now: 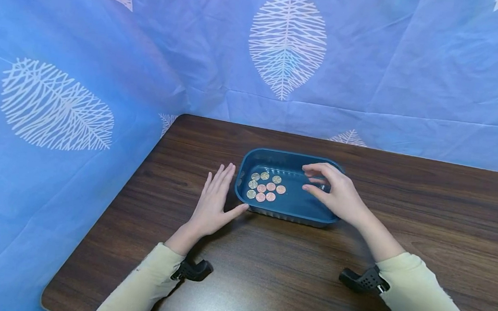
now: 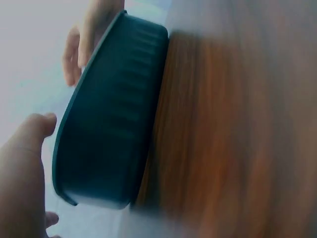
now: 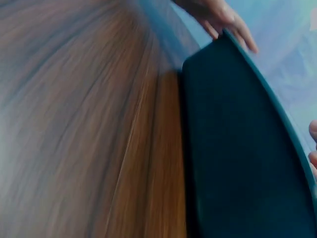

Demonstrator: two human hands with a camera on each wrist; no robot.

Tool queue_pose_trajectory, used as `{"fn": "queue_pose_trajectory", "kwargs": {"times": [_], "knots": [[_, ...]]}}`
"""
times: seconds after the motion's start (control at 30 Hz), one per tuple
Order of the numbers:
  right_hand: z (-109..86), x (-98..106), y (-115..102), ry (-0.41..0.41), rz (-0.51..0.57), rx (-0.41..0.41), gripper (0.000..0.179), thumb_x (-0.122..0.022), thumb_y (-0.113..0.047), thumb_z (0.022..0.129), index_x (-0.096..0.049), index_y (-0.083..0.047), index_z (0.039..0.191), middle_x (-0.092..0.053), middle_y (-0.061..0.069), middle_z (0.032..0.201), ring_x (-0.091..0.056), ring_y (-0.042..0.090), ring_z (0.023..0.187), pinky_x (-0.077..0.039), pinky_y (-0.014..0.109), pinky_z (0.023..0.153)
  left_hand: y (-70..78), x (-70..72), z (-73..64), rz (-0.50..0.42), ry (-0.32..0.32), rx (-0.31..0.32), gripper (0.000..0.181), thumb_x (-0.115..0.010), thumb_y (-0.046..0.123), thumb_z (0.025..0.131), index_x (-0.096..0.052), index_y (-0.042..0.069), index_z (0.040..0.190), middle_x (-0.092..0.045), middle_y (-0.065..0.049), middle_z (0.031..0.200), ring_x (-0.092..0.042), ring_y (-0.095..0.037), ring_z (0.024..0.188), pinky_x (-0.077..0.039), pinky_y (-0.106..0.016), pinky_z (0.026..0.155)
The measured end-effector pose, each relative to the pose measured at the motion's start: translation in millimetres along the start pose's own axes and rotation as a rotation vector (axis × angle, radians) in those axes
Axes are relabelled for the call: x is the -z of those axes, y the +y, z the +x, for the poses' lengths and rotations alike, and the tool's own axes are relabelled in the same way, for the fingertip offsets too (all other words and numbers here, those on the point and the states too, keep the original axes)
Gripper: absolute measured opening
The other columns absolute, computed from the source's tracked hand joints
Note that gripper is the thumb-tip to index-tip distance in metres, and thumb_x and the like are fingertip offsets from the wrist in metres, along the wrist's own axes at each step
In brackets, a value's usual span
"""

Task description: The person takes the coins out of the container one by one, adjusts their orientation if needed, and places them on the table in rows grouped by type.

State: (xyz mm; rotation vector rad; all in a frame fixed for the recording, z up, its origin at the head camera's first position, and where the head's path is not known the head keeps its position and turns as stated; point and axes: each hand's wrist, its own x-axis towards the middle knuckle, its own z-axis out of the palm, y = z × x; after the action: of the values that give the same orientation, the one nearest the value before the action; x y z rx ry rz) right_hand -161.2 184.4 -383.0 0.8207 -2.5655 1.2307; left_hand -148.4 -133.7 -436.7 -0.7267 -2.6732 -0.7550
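Along the near side of the tabletop (image 1: pixel 276 258), dark brown wood with a streaked grain and a pale patch of glare, seen blurred from both wrists. Over it, two pale yellow-green sleeves (image 1: pixel 136 282), each with a black wrist mount (image 1: pixel 195 270). In from the left edge, the left hand (image 1: pixel 212 206), open and holding nothing, with long straight fingers and the thumb spread out to the near left corner of a dark blue tray (image 1: pixel 297 204); touching the rim or just beside it, impossible to tell. Farther in, above the tray's right end, the right hand (image 1: pixel 337 193), loosely curved, with a clear gap between thumb and fingertips and nothing visible in the grip. Between the hands, the tray itself, flat on the wood, closer to the far edge than to the near side, ribbed on the outer wall. On its floor, toward the left end, ten coins in a cluster: five yellowish coins (image 1: pixel 264 176) and five coppery coins (image 1: pixel 270 197). Beyond the far edge and down the slanting left edge, past a rounded far left corner, creased blue cloth (image 1: pixel 175 34) printed with large white leaves (image 1: pixel 287 47).
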Motion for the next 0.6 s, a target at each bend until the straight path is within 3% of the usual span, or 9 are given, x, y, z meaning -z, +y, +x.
{"fn": "queue_pose_trajectory", "kwargs": {"times": [0.17,0.37,0.6], "knots": [[19.4,-15.8,-5.9,-0.064,0.088,-0.024,0.038,-0.072,-0.002,0.084,-0.058,-0.005,0.119,-0.059,0.008,0.114,-0.059,0.022,0.104,-0.052,0.023,0.083,-0.9,-7.5,-0.6,-0.033,0.018,-0.013,0.088,-0.039,0.068,0.091,-0.007,0.017,0.155,-0.015,-0.005,0.159,-0.011,-0.028,0.145,-0.008,-0.055,0.113],[40.6,-28.5,-3.0,-0.159,0.096,-0.085,0.031,-0.071,-0.002,0.085,-0.06,-0.002,0.114,-0.062,0.009,0.107,-0.062,0.024,0.098,-0.053,0.031,0.081,-3.3,-11.3,-0.5,-0.069,0.014,-0.026,0.085,-0.036,0.066,0.093,-0.013,0.012,0.154,-0.018,-0.006,0.158,-0.013,-0.028,0.144,-0.008,-0.055,0.113],[48.4,-39.6,4.7,-0.208,0.155,-0.169,0.028,-0.069,-0.002,0.086,-0.06,0.0,0.113,-0.063,0.011,0.105,-0.062,0.022,0.095,-0.054,0.033,0.079,-4.4,-12.5,-1.6,-0.087,-0.027,-0.038,0.08,-0.036,0.062,0.095,-0.018,0.009,0.153,-0.016,-0.007,0.159,-0.008,-0.02,0.145,-0.007,-0.055,0.113]]}}
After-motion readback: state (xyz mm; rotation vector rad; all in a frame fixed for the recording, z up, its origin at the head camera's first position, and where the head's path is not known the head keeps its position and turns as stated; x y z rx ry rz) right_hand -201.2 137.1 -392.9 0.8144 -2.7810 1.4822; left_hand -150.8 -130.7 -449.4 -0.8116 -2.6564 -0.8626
